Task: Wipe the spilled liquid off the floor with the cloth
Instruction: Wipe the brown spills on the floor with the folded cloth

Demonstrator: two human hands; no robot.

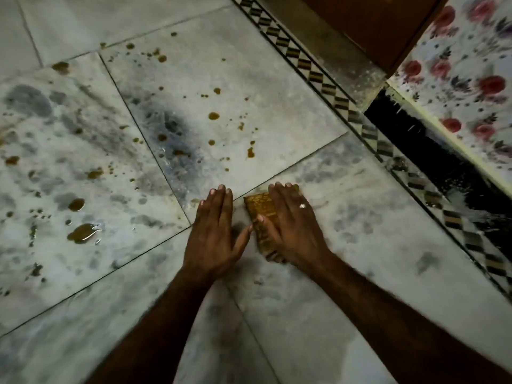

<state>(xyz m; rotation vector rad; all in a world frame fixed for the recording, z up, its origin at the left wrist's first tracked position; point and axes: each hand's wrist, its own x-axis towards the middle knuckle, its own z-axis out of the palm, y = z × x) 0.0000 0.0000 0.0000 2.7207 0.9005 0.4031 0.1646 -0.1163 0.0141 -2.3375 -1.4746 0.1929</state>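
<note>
A small folded yellow-brown cloth (260, 213) lies on the grey-white marble floor (346, 234). My right hand (293, 225) presses flat on it, fingers spread, a ring on one finger, thumb along the cloth's left edge. My left hand (216, 231) rests flat on the bare tile just left of the cloth, its thumb almost touching the cloth. Brown spilled liquid lies in drops and puddles across the tiles to the left and ahead: a large puddle (81, 233) at the left, a smaller one (76, 204) above it, scattered drops (213, 115) ahead of the hands.
A patterned black-and-tan tile border (327, 84) runs diagonally on the right. Beyond it stand a brown wooden piece (374, 26) and a bed with a floral sheet (465, 67), a dark gap (415, 145) below it.
</note>
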